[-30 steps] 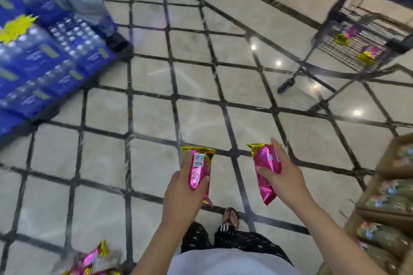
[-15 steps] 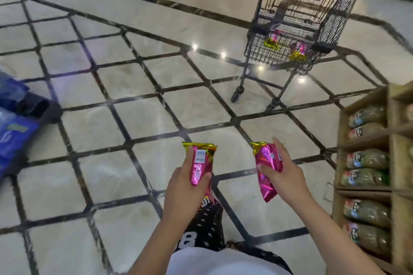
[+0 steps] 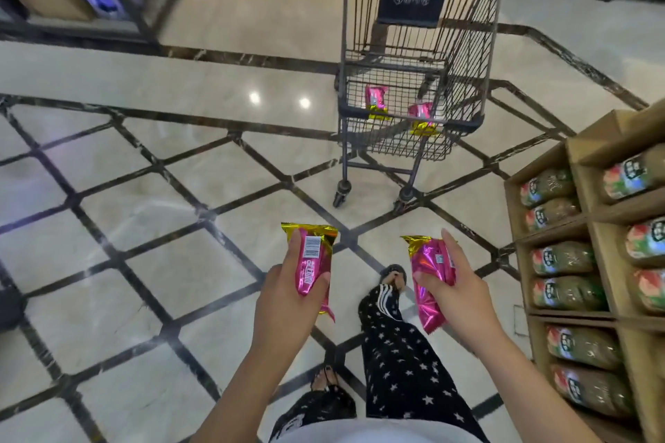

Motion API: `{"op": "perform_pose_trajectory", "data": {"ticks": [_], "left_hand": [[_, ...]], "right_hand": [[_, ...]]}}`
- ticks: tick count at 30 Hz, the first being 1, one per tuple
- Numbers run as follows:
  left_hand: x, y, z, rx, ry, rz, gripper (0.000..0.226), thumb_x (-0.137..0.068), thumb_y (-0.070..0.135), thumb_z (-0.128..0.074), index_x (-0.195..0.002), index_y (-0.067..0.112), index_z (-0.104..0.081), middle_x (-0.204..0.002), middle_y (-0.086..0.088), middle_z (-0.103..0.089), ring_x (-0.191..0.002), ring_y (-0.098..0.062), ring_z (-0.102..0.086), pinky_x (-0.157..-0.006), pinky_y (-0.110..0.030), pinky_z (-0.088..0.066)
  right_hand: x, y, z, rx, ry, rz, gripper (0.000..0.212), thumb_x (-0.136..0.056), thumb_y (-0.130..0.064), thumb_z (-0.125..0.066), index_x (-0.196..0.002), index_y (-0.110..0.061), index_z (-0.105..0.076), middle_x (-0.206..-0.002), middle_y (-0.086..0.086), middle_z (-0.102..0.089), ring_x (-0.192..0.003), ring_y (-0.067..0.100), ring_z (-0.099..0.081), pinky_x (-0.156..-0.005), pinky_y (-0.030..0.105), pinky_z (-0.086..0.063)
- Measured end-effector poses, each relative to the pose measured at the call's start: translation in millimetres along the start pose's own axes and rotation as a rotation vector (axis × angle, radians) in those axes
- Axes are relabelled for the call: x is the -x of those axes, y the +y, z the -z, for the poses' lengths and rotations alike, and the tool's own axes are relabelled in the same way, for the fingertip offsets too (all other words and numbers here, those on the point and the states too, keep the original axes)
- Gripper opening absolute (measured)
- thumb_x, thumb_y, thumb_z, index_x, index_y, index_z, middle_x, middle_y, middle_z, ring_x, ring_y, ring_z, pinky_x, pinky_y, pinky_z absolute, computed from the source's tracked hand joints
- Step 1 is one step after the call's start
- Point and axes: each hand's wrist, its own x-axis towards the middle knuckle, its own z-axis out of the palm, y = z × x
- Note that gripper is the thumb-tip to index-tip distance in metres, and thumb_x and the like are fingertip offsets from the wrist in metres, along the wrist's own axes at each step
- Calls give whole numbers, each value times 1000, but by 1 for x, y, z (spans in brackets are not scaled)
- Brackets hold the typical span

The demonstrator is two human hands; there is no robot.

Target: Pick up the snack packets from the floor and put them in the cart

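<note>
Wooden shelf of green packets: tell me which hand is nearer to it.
Right. The right hand is just beside the shelf, holding a packet; the left hand is farther away.

The floor (image 3: 180, 280) is polished pale stone, glossy enough to mirror the lamps, with dark veined inlay strips. At twelve o'clock the cart (image 3: 414, 90) is dark matt wire metal; the snack packets (image 3: 312, 262) gleam in crinkled pink and gold foil. At three o'clock, the display shelf (image 3: 608, 262) looks like matt brown cardboard.
</note>
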Motion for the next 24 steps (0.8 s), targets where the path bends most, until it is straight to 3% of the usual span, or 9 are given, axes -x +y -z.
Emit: {"op": "perform_pose_trajectory", "data": {"ticks": [3,5,6,8,12,15,17,21,24], "left_hand": [[-50,28,-12,-15,22,-34,77,-94,42,-58,-152,51,-7,-106,5,-56,-95,-10,-57,-80,-31,-54],[-86,51,-20,-31,32,-61,78,-94,44,-57,-152,50,-6,-106,4,-55,-96,-12,-57,-80,-31,-53],[-104,63,-24,-38,28,-68,78,-94,45,-56,-152,51,-5,-106,2,-55,-96,-13,-57,-81,-33,-54],[-140,90,-31,-31,13,-81,78,-93,49,-55,-148,57,-1,-108,0,-55,-93,-13,-59,-79,-36,-56],[-205,146,-40,-75,47,-188,80,-93,51,-54,-146,60,5,-111,1,-53,-94,-15,-57,-78,-32,-52],[-243,176,-44,-50,61,-188,79,-93,53,-53,-150,57,2,-115,0,-54,-95,-15,-56,-77,-29,-49],[-271,189,-47,-62,48,-211,78,-93,53,-52,-147,59,3,-116,0,-53,-96,-14,-55,-75,-25,-47],[-331,209,-55,-96,-7,-229,78,-95,51,-53,-146,58,6,-125,-3,-51,-111,-21,-55,-89,-33,-51],[-386,220,-67,-153,-76,-222,79,-95,54,-51,-146,59,9,-128,-4,-50,-114,-24,-54,-92,-39,-50]], "right_hand": [[-52,-19,18,-8,17,7,79,-89,-23,-69,-149,-46,-22,-115,-4,-56,-88,11,-58,-77,18,-47],[-89,-37,34,-4,26,5,77,-90,-22,-67,-150,-43,-23,-109,-8,-56,-78,-1,-54,-63,4,-41],[-107,-46,43,1,24,1,78,-91,-22,-67,-151,-43,-22,-103,-12,-55,-74,-7,-52,-57,3,-40],[-139,-66,63,7,24,11,79,-91,-24,-67,-151,-45,-21,-93,-19,-55,-73,-6,-54,-57,7,-42],[-202,-109,102,85,5,71,78,-90,-32,-67,-148,-51,-19,-92,-3,-63,-78,18,-67,-72,36,-57],[-244,-136,119,104,27,103,78,-90,-33,-68,-148,-52,-18,-106,2,-65,-80,17,-66,-69,33,-57],[-271,-151,124,93,52,126,80,-90,-31,-68,-149,-49,-18,-115,-8,-57,-80,8,-61,-67,23,-50],[-321,-167,120,102,84,101,80,-89,-32,-69,-150,-45,-19,-99,-11,-57,-76,3,-60,-66,22,-48],[-358,-174,117,105,121,31,81,-88,-33,-70,-150,-45,-19,-97,-12,-58,-77,5,-61,-78,29,-54]]}}
